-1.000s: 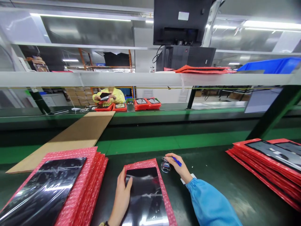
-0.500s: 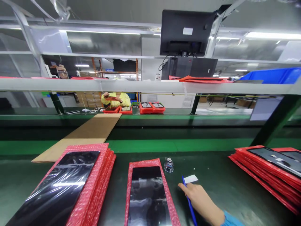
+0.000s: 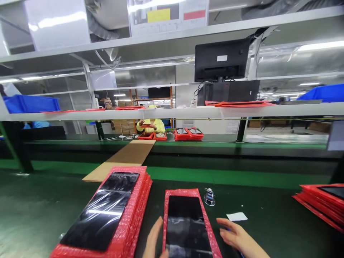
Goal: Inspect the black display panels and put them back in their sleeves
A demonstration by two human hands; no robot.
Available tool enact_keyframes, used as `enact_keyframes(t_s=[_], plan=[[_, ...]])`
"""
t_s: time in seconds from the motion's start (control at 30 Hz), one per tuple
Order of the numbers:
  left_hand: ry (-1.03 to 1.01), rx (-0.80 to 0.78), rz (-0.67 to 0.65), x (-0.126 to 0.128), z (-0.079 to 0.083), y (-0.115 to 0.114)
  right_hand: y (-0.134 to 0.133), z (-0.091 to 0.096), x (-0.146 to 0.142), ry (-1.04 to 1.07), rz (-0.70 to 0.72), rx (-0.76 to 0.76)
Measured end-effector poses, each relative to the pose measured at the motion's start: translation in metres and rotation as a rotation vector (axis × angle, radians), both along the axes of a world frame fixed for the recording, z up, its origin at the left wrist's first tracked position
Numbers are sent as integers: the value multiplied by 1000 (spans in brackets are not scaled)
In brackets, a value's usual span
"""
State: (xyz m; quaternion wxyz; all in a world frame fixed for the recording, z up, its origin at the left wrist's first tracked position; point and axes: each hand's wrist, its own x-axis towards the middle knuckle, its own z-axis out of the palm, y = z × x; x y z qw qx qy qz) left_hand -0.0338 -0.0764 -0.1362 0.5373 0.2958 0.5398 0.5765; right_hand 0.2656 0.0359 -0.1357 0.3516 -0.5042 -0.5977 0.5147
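Note:
A black glass display panel [image 3: 188,222] lies on a red bubble-wrap sheet [image 3: 201,195] in front of me. My left hand [image 3: 153,239] is beside the sheet's left edge, fingers stretched out and the thumb by the panel's lower corner; I cannot tell whether it touches. To the right of the sheet, my right hand [image 3: 238,234] hovers with its fingers apart. Bits of a blue pen-like stick [image 3: 241,254] show beneath that hand, most of it hidden. A small white paper [image 3: 237,216] lies just beyond the right hand.
On the left is a stack of red bubble-wrap sheets [image 3: 141,211] topped by another black panel [image 3: 104,209]. A small clear round-based object [image 3: 209,197] stands behind the middle sheet. More red packs [image 3: 319,202] lie far right. Cardboard [image 3: 120,161] spans behind; a co-worker in yellow [image 3: 158,125] is opposite.
My left hand has come into view beside the middle panel. My right hand has loosened from the blue stick and spread its fingers. The view has turned left and up.

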Motion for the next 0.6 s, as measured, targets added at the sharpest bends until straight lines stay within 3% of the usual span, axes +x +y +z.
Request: enact_keyframes(t_s=[0.1, 0.2, 0.3, 0.47, 0.57, 0.6], plan=[[-60, -163, 51, 3, -8, 24, -17, 9, -16, 239, -73, -338], [-92, -308, -22, 7, -3, 44, -18, 13, -28, 313, -73, -471], [-74, -385, -135, 16, 11, 60, -10, 10, -37, 303, -57, -485], [42, -165, -220, 25, 40, 71, -15, 7, -55, 397, 123, -453], [138, -17, -167, 1, 67, 64, -26, 22, -80, 458, 197, -342], [167, 35, -137, -13, 80, 60, -28, 31, -92, 501, 228, -232]])
